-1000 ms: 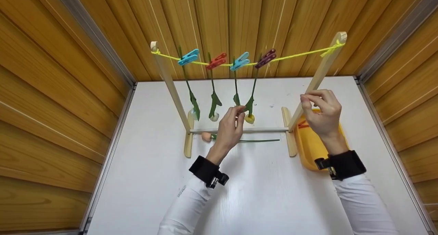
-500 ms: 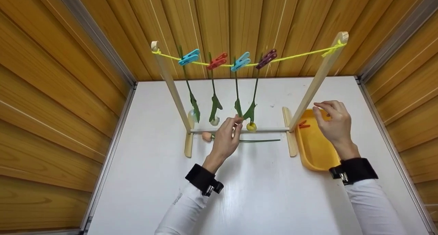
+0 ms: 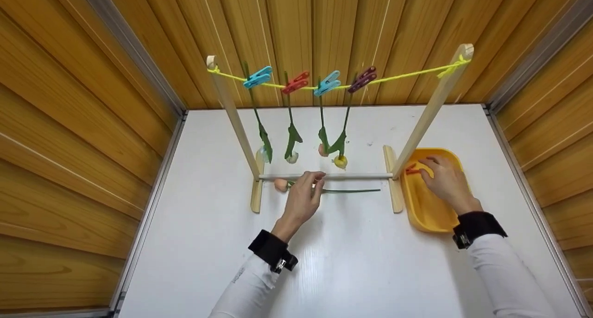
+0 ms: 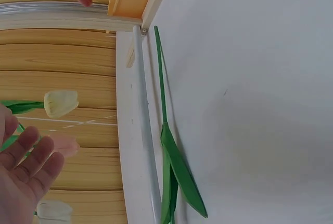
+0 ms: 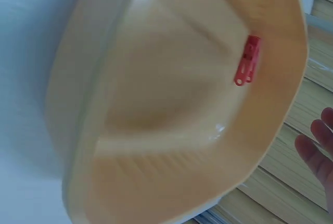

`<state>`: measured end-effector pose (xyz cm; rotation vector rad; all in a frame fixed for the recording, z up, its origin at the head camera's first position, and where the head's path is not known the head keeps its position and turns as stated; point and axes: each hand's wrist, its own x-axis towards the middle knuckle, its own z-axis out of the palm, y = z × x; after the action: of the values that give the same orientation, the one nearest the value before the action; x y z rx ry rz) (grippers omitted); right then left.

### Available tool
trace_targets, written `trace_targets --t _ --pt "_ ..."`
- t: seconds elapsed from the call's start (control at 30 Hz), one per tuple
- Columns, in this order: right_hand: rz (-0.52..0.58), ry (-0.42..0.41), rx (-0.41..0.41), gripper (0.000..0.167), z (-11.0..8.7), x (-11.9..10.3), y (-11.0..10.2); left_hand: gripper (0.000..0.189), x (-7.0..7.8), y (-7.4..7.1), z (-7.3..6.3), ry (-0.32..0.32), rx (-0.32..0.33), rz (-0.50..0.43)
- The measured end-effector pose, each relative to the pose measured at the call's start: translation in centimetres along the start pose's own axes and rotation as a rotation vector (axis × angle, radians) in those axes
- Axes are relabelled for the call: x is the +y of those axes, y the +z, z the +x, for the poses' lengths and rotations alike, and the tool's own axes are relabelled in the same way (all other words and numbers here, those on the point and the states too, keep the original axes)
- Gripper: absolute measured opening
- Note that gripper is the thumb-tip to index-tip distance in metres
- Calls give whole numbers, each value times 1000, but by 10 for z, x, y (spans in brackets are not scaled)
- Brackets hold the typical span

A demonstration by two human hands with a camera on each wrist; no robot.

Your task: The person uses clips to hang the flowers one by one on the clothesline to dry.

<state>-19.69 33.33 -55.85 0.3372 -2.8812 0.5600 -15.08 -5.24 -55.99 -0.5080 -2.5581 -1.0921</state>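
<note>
My left hand (image 3: 303, 202) is above the table by the rack's bottom rod, holding nothing, fingers loosely bent. Beneath it lies an artificial tulip with a peach head (image 3: 280, 184); my hand covers part of its leaves, and its green stem (image 4: 159, 73) runs along the rod. My right hand (image 3: 445, 183) is over the yellow tub (image 3: 428, 223), fingers spread near a red clothespin (image 5: 247, 61) inside, apparently not touching it. Several tulips hang head down from the yellow string: a pale one (image 3: 264, 153), a white one (image 3: 292, 157), a pink one (image 3: 323, 149) and a yellow one (image 3: 340, 162).
The string (image 3: 410, 73) is tied between two wooden posts (image 3: 428, 109). Blue (image 3: 257, 77), red (image 3: 295, 82), light blue (image 3: 327, 83) and dark purple (image 3: 362, 79) clothespins grip the stems. Wood-panelled walls (image 3: 69, 146) enclose the white table (image 3: 352, 262).
My left hand has come down away from the hanging flowers, and the pink head now shows. My right hand has moved from beside the right post down over the tub.
</note>
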Motion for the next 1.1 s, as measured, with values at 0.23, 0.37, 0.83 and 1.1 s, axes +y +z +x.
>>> trace_targets --t 0.23,0.37,0.83,1.1 --pt "-32 77 -276 49 4 6 13 20 -8 3 -7 -17 -53 47" --pt "-48 62 -356 50 3 8 23 18 -14 5 -10 0 -59 69" --pt "-97 53 -533 56 0 9 39 18 -24 6 -17 -52 -137 85" --pt "-114 70 -578 49 -4 11 39 19 -26 5 -19 -66 -158 102"
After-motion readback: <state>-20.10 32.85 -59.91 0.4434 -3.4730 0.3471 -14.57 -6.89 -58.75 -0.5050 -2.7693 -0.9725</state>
